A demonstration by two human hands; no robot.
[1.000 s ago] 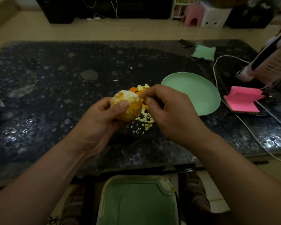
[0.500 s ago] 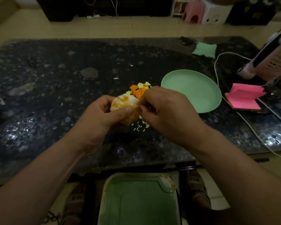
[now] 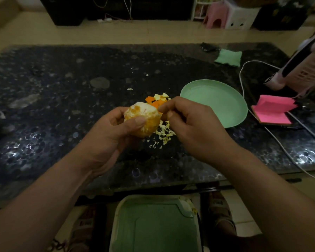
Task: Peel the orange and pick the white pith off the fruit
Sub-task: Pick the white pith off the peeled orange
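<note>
- The left hand [image 3: 105,142] is gripping the orange [image 3: 144,118] at the centre of the frame, fingers curled round it.
- The right hand [image 3: 193,128] is pinching pith [image 3: 157,108] at the orange's upper right edge.

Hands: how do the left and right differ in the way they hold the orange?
The left hand wraps the orange, thumb across its front; the right hand only pinches at its upper edge with fingertips. The left cradles it from below, the right comes from the side. Both touch the orange.
</note>
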